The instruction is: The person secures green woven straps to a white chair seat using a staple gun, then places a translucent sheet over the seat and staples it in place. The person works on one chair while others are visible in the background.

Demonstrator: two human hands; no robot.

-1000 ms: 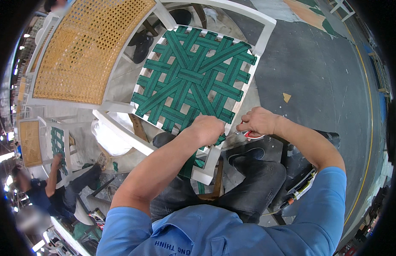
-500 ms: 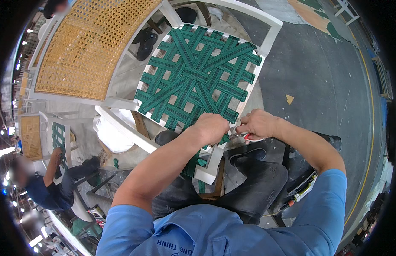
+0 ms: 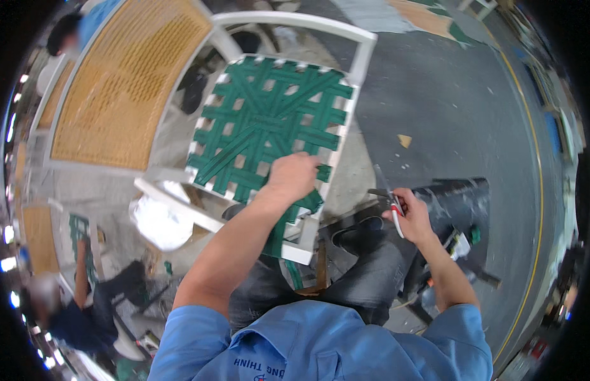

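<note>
A white chair frame (image 3: 362, 60) stands before me, its seat woven from green webbing (image 3: 244, 120) with diagonal straps crossing over it. My left hand (image 3: 294, 176) lies on the seat near its front right edge, fingers curled closed on a webbing strap; the fingertips are partly hidden. Just below it, a loose green strap end (image 3: 311, 202) sticks out by the frame corner. Off to the right of the seat, my right hand (image 3: 414, 216) grips a pair of scissors (image 3: 395, 213) by their red and white handles, with the blades spread and touching nothing.
A woven cane panel (image 3: 123, 95) in a white frame stands at the left. White cloth or plastic (image 3: 160, 221) lies on the floor beside the chair. A black bench-like surface (image 3: 457, 203) is at my right. A person (image 3: 69, 305) sits working at the lower left.
My right hand has moved right, away from the seat edge, with the scissors now spread. My left hand has shifted slightly up and left in the picture. The whole view has swung a little.
</note>
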